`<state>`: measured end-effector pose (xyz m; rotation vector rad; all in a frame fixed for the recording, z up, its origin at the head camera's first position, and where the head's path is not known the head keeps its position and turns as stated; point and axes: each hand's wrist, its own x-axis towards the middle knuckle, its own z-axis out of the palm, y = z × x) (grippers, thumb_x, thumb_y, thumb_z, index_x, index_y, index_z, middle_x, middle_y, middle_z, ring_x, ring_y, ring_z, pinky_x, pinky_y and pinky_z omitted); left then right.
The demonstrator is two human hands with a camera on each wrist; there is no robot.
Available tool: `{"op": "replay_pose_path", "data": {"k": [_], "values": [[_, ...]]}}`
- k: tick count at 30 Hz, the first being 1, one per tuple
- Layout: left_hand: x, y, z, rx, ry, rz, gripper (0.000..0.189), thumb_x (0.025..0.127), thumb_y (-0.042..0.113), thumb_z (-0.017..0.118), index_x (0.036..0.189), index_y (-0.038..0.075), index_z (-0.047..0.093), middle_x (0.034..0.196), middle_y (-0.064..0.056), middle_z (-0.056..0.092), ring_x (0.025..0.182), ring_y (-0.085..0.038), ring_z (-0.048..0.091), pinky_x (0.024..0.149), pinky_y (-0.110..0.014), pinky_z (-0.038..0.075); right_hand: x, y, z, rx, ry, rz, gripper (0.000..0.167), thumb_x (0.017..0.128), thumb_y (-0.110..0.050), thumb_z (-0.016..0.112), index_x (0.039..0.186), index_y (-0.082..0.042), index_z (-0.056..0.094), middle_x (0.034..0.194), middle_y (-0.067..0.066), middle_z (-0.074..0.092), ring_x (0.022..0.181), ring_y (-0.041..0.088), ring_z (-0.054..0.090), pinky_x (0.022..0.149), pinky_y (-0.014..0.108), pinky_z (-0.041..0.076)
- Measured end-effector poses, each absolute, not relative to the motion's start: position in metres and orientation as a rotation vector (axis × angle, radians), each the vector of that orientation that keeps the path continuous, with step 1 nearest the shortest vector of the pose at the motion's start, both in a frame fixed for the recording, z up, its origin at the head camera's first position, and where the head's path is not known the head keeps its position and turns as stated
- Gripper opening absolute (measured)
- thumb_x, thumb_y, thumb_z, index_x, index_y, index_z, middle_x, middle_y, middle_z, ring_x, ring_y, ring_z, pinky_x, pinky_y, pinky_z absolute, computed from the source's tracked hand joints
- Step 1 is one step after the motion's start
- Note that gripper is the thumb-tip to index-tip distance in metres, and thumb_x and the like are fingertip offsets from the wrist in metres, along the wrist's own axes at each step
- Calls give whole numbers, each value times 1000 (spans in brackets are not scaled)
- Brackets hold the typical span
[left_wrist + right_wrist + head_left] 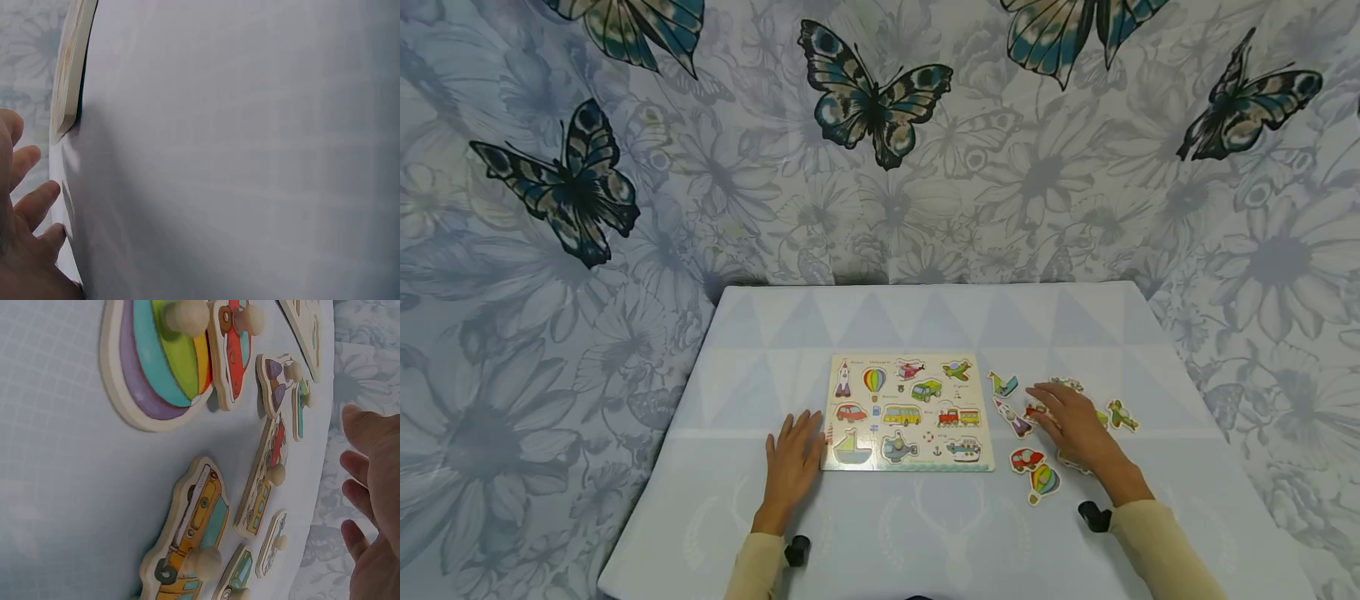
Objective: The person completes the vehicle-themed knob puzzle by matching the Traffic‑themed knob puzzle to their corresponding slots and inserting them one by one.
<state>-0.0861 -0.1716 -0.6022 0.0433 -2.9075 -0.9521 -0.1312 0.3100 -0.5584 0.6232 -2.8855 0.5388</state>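
Observation:
My left hand (793,462) lies by the left edge of a puzzle board (976,392) printed with vehicles, its fingers spread and fingertips right at the edge. In the left wrist view those fingers (37,203) hold nothing. My right hand (1078,429) is over the loose wooden pieces right of the board, covering part of them. The right wrist view shows its fingers (356,494) apart and bare, above knobbed pieces: a bus (215,519), a train (261,487), a balloon (147,369) and a red car (236,365). A rocket piece (1013,418) lies beside the board.
A sailboat piece (1002,384) sits near the board's upper right corner, and a green airplane piece (1122,415) lies at the far right of the group. The white table (955,533) has its far edge against a wall (895,217) with butterfly pictures.

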Motion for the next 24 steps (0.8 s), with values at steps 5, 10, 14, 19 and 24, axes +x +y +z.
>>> {"op": "replay_pose_path", "data": {"k": [5,10,14,19,24], "values": [[-83,-174,-607,23,-2891,-977,46,103,34,51,144,13,55,153,-17,48,148,-46,27,112,-76,6,-134,310,-560,686,-2895,592,41,90,-6,72,130,-6,62,130,18,60,125,42,51,103,65,39],[-82,-175,-608,9,-2880,-1016,46,103,33,52,144,13,56,154,-17,46,149,-45,25,113,-75,2,-137,308,-559,708,-2949,616,38,90,-5,73,126,-8,64,130,14,61,125,39,54,104,61,43],[-82,-176,-609,0,-2896,-994,44,103,32,52,143,14,57,155,-17,45,149,-46,25,113,-75,3,-141,306,-557,741,-2983,618,34,91,-4,71,125,-8,64,130,12,61,125,36,54,104,58,45],[-83,-177,-609,-4,-2927,-979,43,104,33,51,143,16,57,156,-17,43,150,-45,22,114,-74,1,-149,304,-551,825,-2997,606,28,91,0,70,118,-7,66,127,13,61,120,35,57,99,55,49],[-82,-178,-609,-22,-2934,-978,43,103,33,53,143,16,58,157,-17,42,150,-45,22,114,-75,2,-157,306,-551,935,-2998,568,24,91,0,70,112,-10,68,120,11,64,113,33,60,94,52,52]]}}
